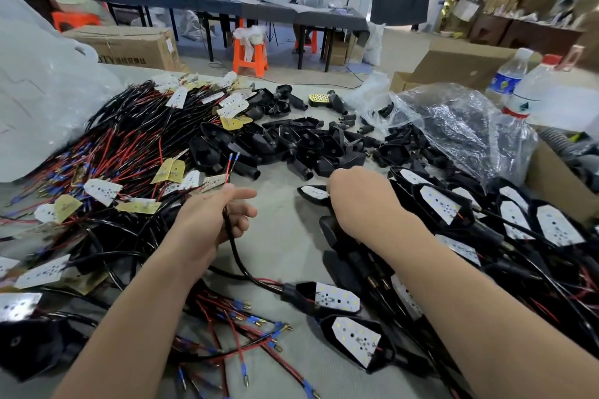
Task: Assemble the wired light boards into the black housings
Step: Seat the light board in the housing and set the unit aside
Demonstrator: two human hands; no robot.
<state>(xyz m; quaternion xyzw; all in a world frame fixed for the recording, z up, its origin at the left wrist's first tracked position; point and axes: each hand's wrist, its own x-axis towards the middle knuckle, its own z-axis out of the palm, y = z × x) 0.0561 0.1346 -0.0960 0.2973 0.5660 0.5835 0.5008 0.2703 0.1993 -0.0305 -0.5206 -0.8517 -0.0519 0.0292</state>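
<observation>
Head view. Left hand [214, 220] is gripping a black sheathed cable [234, 249], fingers [241, 225] curling round it, thumb sticking out. Its red wire ends [232, 161] are poking up at 12 o'clock of the hand. The cable is running down to a black housing [293, 296] with its light board [337, 296] seated, lying on the worktop [285, 236] at 6 o'clock. Right hand [359, 201] is reaching, knuckles up, beside the assembled units [444, 204] at 3 o'clock. Its fingers are hidden, so I cannot tell the grip. Loose wired boards [103, 191] are lying at 9 o'clock, empty housings [301, 139] at 12.

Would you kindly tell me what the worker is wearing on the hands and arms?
Nothing shows: the left hand and right hand are ungloved, and the arms are bare to the frame edge, with no sleeve, watch or wristband in view.
</observation>
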